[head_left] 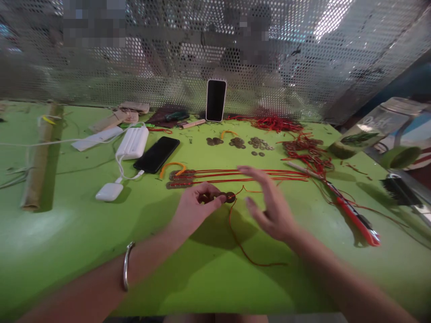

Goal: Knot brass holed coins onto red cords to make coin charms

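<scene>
Between the thumb and fingers of my left hand (192, 207) is a row of dark round coins (230, 197), partly covered by the fingers. A thin red cord (241, 248) comes out at their right end; one length curves down over the green table (134, 269), another runs right. My right hand (275, 214) hovers just right of the coins, slightly blurred, fingers apart and holding nothing. Behind both hands lie several coin strings (180, 178) side by side, their red cords (218, 171) stretched to the right.
Loose coins (259, 143) lie in small piles farther back. Tangled red cord (276, 124), a red-handled tool (358, 220), a brush (399, 190) and a glass jar (367, 128) are rightward. Leftward are a black phone (157, 153), a white power bank (133, 141) and a bamboo-like tube (38, 175).
</scene>
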Available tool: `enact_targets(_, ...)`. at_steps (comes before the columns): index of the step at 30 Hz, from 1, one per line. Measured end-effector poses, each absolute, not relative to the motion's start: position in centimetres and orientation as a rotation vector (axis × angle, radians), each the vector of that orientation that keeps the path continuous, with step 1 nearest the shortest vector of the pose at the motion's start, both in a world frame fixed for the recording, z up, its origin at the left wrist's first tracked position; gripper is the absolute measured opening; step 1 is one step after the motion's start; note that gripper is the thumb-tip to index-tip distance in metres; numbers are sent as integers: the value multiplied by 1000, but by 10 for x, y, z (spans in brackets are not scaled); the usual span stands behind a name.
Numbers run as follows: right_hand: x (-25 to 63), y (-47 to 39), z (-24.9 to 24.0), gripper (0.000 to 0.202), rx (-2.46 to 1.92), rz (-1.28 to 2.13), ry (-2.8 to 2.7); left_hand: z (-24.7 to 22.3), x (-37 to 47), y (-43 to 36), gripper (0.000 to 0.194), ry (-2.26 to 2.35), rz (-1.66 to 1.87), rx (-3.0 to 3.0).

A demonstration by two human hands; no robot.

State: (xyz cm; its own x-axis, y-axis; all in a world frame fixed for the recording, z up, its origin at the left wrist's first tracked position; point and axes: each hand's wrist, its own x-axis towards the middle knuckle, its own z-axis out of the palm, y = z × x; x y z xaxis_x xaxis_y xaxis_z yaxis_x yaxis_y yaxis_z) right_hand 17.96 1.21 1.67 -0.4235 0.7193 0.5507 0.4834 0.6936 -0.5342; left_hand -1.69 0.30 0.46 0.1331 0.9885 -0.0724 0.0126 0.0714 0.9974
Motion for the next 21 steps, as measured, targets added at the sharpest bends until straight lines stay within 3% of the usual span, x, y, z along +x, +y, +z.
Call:
enact_targets(7,165,0,4,55,-931,708,-2244,5,-16,1,16,1107,1079,1262)
enact_targets(15,175,7,2,30,-938,293,-2279,6,-16,0,17,1092,1042,1202)
enact_targets(21,181,7,3,21,-853,248,-2220,9,-17,0,21,1091,968,1179)
